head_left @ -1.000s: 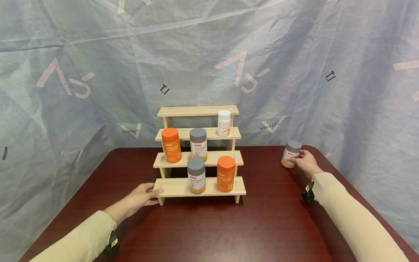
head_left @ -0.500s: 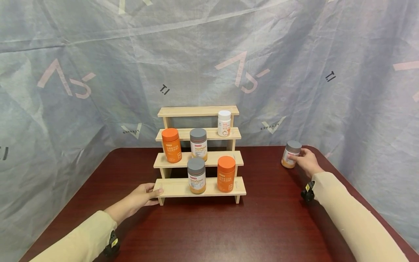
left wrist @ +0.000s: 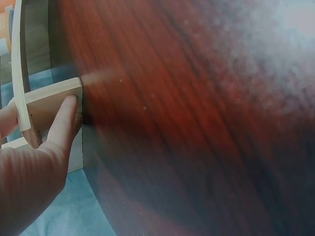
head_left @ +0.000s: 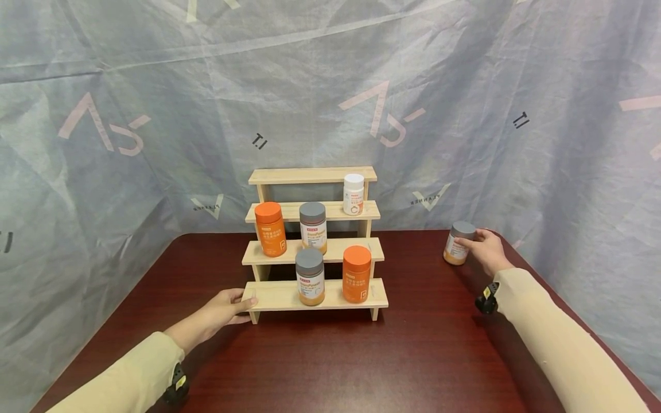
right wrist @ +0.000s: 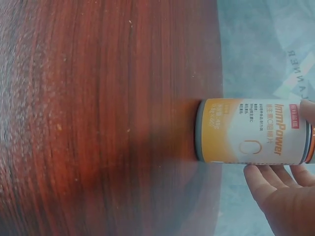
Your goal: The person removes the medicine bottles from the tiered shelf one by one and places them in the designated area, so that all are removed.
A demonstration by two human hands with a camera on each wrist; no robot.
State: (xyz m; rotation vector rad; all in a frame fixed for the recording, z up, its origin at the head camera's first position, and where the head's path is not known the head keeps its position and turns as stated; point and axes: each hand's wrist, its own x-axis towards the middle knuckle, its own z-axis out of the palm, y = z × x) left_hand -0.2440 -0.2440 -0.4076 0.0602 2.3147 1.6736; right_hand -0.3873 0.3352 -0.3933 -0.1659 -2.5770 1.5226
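Observation:
My left hand [head_left: 224, 310] grips the left end of the lowest step of a tiered wooden shelf [head_left: 268, 295], thumb on top. In the left wrist view a finger [left wrist: 61, 120] presses along the shelf's side leg [left wrist: 54, 101]. At the table's far right, my right hand [head_left: 485, 250] holds a grey-lidded supplement jar [head_left: 455, 250] upright, thumb near the lid. The right wrist view shows the jar's white and yellow label [right wrist: 251, 132], with fingers [right wrist: 273, 182] along one side and the thumb [right wrist: 307, 111] on the other. Its lid is mostly out of that view.
On the lowest step stand a grey-lidded jar [head_left: 310, 281] and an orange jar [head_left: 357, 275]. Above are another orange jar [head_left: 271, 232], another grey-lidded jar [head_left: 313, 226] and a small white bottle [head_left: 353, 195]. A grey cloth [head_left: 310, 103] hangs behind the dark red table [head_left: 330, 361].
My right hand has shifted slightly up the jar, its thumb now nearer the lid. The jar has turned a little, showing more of its label. The left hand and shelf have stayed still.

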